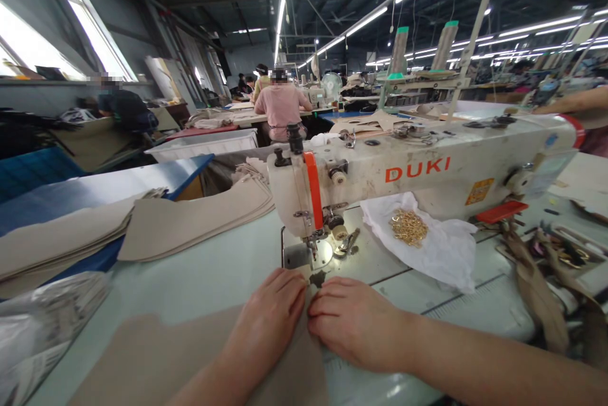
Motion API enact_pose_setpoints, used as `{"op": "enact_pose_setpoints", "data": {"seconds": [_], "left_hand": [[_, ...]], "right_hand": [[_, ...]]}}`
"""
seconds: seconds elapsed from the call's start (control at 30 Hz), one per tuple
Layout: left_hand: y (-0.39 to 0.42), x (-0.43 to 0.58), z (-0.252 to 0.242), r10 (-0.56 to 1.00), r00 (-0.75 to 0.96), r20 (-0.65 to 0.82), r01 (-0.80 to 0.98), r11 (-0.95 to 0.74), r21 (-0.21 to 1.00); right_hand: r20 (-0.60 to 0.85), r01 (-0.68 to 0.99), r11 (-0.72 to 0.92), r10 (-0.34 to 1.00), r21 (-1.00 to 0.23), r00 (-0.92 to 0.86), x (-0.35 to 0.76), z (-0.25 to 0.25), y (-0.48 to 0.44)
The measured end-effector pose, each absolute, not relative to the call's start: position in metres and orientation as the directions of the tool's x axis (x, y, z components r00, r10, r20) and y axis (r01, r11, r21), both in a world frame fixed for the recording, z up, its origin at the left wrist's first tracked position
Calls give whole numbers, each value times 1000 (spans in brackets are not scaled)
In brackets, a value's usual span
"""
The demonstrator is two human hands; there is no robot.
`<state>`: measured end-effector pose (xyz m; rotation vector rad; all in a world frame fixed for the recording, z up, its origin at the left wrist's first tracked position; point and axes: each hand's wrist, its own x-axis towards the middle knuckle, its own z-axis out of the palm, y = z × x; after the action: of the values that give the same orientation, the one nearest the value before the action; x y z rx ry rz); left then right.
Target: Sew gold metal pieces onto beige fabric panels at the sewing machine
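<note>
A beige fabric piece (190, 349) lies on the sewing machine table, its narrow end close below the needle and presser foot (313, 249). Over that end my left hand (273, 304) presses down with bent fingers held together, closed on the fabric. From the other side my right hand (349, 320) grips the fabric's right edge, its fingers curled and thumb hidden. A small dark patch (317, 277) shows between the fingertips and the needle plate; I cannot make out what it is. The white sewing machine (418, 165) reads "DUKI".
Stacked beige panels (194, 216) lie left of the machine head. Gold metal pieces (408, 227) rest on white wrapping (441, 260) under the arm. Brown straps (532, 285) and a parts tray (577, 254) sit right. Clear plastic (52, 323) lies front left. A person (282, 105) sits ahead.
</note>
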<state>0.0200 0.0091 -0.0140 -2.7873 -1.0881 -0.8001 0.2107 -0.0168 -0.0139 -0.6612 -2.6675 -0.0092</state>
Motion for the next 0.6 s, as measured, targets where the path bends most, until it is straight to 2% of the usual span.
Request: {"op": "enact_pose_setpoints", "data": {"seconds": [0.33,0.6], "left_hand": [[8,20,-13,632,628,454,647,-748,147],[3,19,-5,671,637,381,646,-733,212]], "right_hand": [[366,483,871,479,-88,-798,211,-10,-19],[363,556,828,500,63,-786,206,-4,-10]]}}
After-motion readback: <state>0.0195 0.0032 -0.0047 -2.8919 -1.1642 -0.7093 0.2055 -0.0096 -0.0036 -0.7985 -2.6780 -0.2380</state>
